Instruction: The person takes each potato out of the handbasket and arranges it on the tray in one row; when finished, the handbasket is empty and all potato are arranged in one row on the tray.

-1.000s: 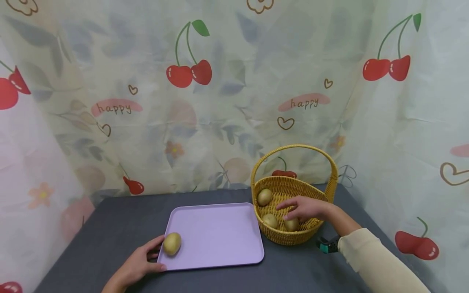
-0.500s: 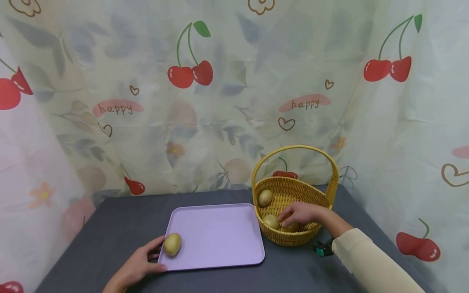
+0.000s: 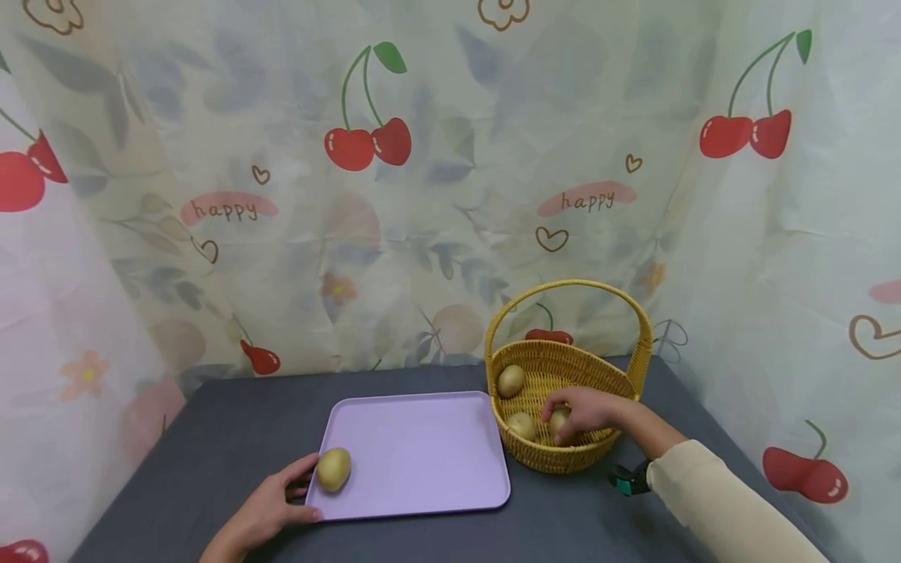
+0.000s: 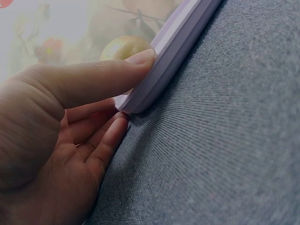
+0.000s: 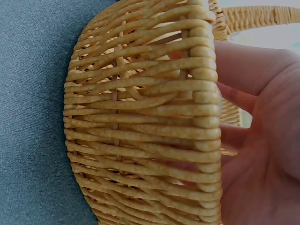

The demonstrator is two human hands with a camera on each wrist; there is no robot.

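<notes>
A lilac tray [image 3: 422, 457] lies on the dark cloth with one potato [image 3: 333, 471] near its left edge. My left hand [image 3: 271, 500] holds the tray's near left corner. In the left wrist view, the thumb presses the tray's rim [image 4: 154, 77] and the other fingers lie lower, by its corner. To the right stands a wicker basket [image 3: 556, 461]. Reaching inside it, my right hand [image 3: 591, 410] has thumb and fingers round a potato [image 3: 558, 420]. In the right wrist view, the basket's wall [image 5: 145, 112] hides the fingertips and that potato.
Two more potatoes lie in the basket, a near one [image 3: 522, 426] and a far one [image 3: 511, 381]. The basket's tall handle [image 3: 573, 283] arches over its opening. A cherry-print curtain [image 3: 450, 195] hangs behind and beside the table [image 3: 232, 438].
My right hand has lowered into the basket, and its thumb and fingers have come round the near right potato. The left hand stays at the tray's corner.
</notes>
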